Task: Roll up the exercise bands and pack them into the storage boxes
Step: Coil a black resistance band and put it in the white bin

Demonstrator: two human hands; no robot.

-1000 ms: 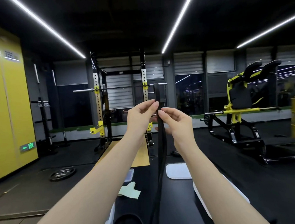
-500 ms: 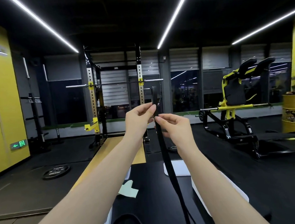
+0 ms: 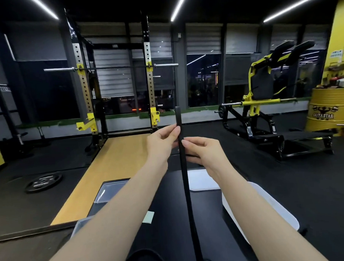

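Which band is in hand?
The black band, held upright, pinched by the left hand and right hand. The pale green band lies flat on the table, untouched.

Black exercise band [image 3: 183,169]: flat strap, held upright, unrolled, hanging toward table. Translucent storage boxes [image 3: 277,206] open beside it.

Dim gym, bright ceiling light strips [image 3: 178,6], wide-angle edge distortion, soft focus

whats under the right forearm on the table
A white storage box lies under the right forearm, which covers its near left side and any contents. A white lid lies just beyond.
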